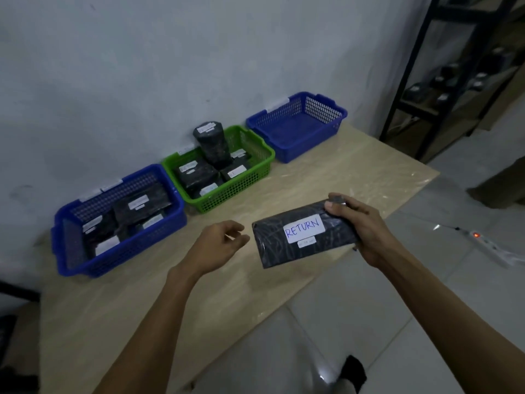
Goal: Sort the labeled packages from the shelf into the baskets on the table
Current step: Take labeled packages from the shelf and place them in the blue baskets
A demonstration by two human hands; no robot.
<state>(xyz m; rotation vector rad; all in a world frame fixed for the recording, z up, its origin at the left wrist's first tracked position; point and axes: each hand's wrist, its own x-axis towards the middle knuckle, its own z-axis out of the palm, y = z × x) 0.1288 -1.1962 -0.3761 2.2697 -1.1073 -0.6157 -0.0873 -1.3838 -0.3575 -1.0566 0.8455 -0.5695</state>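
My right hand (360, 226) grips the right end of a flat black wrapped package (272, 245) whose white label reads RETURN. It hangs above the table's front edge. My left hand (218, 245) hovers just left of the package with relaxed fingers, holding nothing. Three baskets line the wall: a blue basket (71, 251) at the left with several black packages, a green basket (255, 177) in the middle with several packages, one of them standing upright, and a blue basket (287, 149) at the right with nothing in it.
The light wooden table (119, 322) runs along a pale wall. A dark metal shelf (409, 81) with more packages stands at the far right. On the tiled floor lies a white power strip (488, 245) with a lit red switch.
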